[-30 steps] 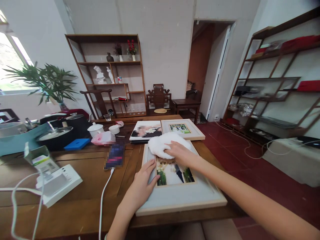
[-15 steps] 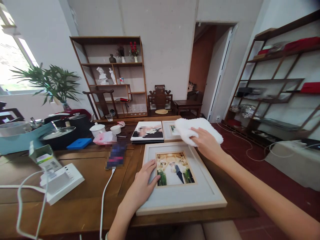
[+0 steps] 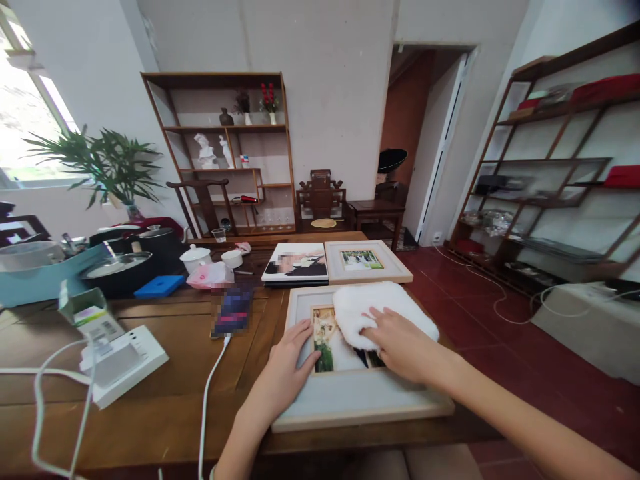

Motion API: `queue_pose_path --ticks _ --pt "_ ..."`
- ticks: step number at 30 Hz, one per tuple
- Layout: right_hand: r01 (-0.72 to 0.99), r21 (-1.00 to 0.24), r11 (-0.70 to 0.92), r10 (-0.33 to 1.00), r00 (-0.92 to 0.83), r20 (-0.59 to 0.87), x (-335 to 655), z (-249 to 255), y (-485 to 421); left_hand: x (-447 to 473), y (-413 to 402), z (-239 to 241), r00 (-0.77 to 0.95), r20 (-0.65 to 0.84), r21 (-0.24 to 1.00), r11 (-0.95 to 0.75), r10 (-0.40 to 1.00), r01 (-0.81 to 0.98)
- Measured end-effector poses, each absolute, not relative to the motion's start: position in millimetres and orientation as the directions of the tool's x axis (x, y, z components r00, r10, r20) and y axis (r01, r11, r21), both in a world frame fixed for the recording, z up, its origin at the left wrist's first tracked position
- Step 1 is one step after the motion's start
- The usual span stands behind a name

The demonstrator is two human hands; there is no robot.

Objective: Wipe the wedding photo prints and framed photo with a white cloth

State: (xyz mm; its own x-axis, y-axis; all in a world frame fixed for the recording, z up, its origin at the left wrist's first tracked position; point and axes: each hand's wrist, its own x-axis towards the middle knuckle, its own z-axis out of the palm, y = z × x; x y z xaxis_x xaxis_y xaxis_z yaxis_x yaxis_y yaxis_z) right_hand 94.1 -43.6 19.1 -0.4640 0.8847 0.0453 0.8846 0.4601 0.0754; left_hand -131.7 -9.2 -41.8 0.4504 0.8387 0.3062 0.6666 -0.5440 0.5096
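A picture frame (image 3: 360, 397) with a pale wooden edge lies flat at the table's front, holding a photo of a couple. My left hand (image 3: 290, 357) rests on its left side, fingers spread, with the fingertips at the photo's edge. In my right hand (image 3: 400, 340) is a fluffy white cloth (image 3: 385, 303), pressed on the frame's glass. The cloth and hand hide the upper right of the photo. Behind lie a second picture frame (image 3: 395, 268) and a stack topped by a photo panel (image 3: 305, 257).
Left on the wooden table (image 3: 180, 400) are a phone (image 3: 234, 310) with a white cable, a power strip (image 3: 135, 367), a blue box (image 3: 159, 287), a black pan (image 3: 117, 275) and a white lidded bowl (image 3: 195, 258). Red floor (image 3: 465, 320) and shelves (image 3: 550, 160) lie to the right.
My right hand has drawn the cloth back toward me, from over the second frame onto the front frame. The second frame's photo now shows. My left hand has stayed in place.
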Motion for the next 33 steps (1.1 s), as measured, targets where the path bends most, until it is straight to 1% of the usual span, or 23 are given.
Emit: queue_pose_path --ticks 3,4,5,7,9,12,17,20,24,28,31,33 --pt "0.896 -0.009 0.445 0.888 -0.442 -0.125 82 39 -85 -131 -10 -41 0.448 0.297 0.509 -0.537 0.843 0.673" --pt "0.896 -0.027 0.443 0.883 -0.441 -0.162 77 45 -97 -131 -10 -42 0.448 0.291 0.508 -0.534 0.845 0.676" --pt "0.899 -0.03 0.436 0.876 -0.432 -0.213 73 50 -108 -131 -10 -42 0.449 0.287 0.506 -0.532 0.846 0.679" --pt "0.899 -0.042 0.436 0.864 -0.431 -0.262 67 54 -120 -131 -10 -42 0.452 0.281 0.503 -0.531 0.847 0.682" --pt "0.896 -0.081 0.437 0.864 -0.443 -0.24 66 49 -119 -131 -9 -42 0.46 0.277 0.498 -0.535 0.844 0.682" --pt "0.891 -0.141 0.431 0.888 -0.447 -0.108 75 31 -99 -133 -9 -42 0.475 0.275 0.499 -0.547 0.836 0.673" --pt "0.91 -0.105 0.4 0.913 -0.387 0.129 91 -2 -44 -134 -9 -40 0.481 0.279 0.514 -0.553 0.831 0.656" --pt "0.924 -0.072 0.375 0.912 -0.354 0.206 94 -7 -17 -133 -10 -38 0.477 0.263 0.518 -0.54 0.839 0.663" --pt "0.933 -0.04 0.359 0.919 -0.346 0.189 93 -5 4 -133 -10 -38 0.472 0.266 0.514 -0.538 0.841 0.668" --pt "0.909 -0.029 0.416 0.902 -0.408 0.143 92 0 -9 -134 -9 -41 0.469 0.29 0.522 -0.548 0.834 0.653" --pt "0.884 -0.036 0.466 0.884 -0.463 0.059 92 11 -41 -134 -9 -41 0.464 0.289 0.525 -0.544 0.837 0.654" --pt "0.88 -0.057 0.472 0.88 -0.474 -0.022 92 24 -69 -133 -10 -41 0.458 0.28 0.521 -0.534 0.844 0.666"
